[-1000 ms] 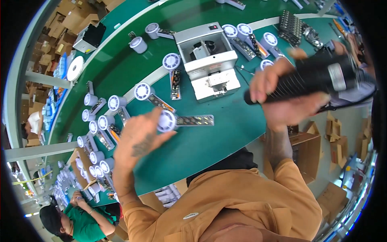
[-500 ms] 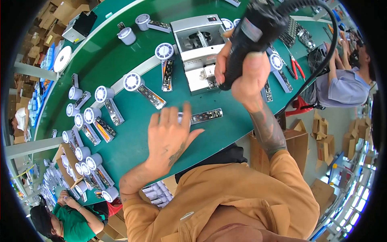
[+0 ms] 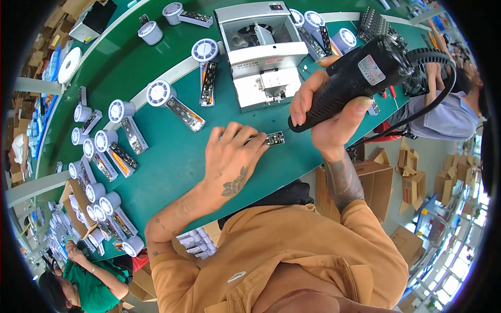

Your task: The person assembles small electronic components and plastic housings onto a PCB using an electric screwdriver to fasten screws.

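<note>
My right hand (image 3: 338, 122) is wrapped round a black electric screwdriver (image 3: 347, 83), which slants across the view with its tip end pointing down and left. A thick black cable (image 3: 450, 78) loops from its back end. On the green table my left hand (image 3: 229, 159) is closed over a slim module with an exposed circuit board (image 3: 275, 138). Only the module's right end shows; the fingers cover the rest. The screwdriver's front end is near that bare end, and I cannot tell whether its bit touches it. Just beyond stands a silver screw feeder (image 3: 266, 55).
Several white round-headed units with circuit-board stems, such as one unit (image 3: 159, 93), lie along the table's left and far side. A cardboard box (image 3: 78, 211) holds more. A co-worker in green (image 3: 96, 284) sits at lower left; another in light blue (image 3: 449, 117) is at right.
My left hand has moved right and closed over the module. My right hand has tipped the screwdriver flatter, its back end swinging right and down. The view has shifted slightly.
</note>
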`<state>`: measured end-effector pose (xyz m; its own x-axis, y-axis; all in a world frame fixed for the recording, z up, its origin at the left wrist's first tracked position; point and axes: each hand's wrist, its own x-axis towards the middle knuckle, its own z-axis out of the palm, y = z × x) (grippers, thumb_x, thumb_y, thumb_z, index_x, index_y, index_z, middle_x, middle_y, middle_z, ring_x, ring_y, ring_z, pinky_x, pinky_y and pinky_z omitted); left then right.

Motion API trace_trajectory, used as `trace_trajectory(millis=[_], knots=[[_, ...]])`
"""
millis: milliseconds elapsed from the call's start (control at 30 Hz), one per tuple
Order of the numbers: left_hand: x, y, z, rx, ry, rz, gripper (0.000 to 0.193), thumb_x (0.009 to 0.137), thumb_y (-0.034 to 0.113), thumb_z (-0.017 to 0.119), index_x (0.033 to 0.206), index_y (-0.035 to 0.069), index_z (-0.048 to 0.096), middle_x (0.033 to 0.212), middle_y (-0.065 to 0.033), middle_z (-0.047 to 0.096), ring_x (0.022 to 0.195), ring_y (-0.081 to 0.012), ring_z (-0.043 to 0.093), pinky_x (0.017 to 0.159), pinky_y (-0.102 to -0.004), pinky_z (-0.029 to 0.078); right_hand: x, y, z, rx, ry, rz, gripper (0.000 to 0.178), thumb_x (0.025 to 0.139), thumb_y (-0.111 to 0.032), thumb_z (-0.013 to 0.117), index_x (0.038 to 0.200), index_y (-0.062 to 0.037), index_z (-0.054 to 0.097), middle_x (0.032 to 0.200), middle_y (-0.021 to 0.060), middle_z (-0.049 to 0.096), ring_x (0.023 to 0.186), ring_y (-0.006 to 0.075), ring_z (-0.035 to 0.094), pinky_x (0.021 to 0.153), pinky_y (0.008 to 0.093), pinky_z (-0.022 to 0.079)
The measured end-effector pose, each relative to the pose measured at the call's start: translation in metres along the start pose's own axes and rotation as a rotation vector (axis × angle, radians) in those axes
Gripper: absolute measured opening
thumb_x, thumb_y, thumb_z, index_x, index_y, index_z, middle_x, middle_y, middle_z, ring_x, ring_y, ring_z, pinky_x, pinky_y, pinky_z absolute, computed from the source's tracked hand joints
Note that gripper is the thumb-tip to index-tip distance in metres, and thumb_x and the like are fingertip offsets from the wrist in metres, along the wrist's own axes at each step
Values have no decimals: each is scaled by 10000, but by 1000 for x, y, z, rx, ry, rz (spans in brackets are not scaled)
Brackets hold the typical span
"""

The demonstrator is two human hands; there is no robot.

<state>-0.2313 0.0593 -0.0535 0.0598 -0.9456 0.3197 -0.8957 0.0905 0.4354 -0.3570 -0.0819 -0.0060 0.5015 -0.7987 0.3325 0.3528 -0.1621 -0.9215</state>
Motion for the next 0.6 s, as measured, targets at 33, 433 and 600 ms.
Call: trace_trajectory(millis=[33,433,600], knots=[[0,0,0,-1,-2,-1,206,800,159,762,990,79,743,935,10,666,901,-189,573,782,-338,395,0,1,0,0,1,3,961,810,-872,395,1253,-20,356,659,63,473,451,157,468,424,304,411],[2,-2,2,16,-25,28,210,791,148,761,982,77,711,864,-11,602,862,-204,561,743,-347,395,-7,23,-6,54,-109,7,917,783,-873,451,1205,-61,385,642,49,466,454,146,476,424,298,412],[-2,-4,1,31,-55,62,224,794,163,756,996,84,702,844,-22,560,841,-203,559,729,-352,392,-15,8,-5,171,-182,24,971,741,-904,456,1246,-75,420,659,62,493,478,159,498,443,301,423]])
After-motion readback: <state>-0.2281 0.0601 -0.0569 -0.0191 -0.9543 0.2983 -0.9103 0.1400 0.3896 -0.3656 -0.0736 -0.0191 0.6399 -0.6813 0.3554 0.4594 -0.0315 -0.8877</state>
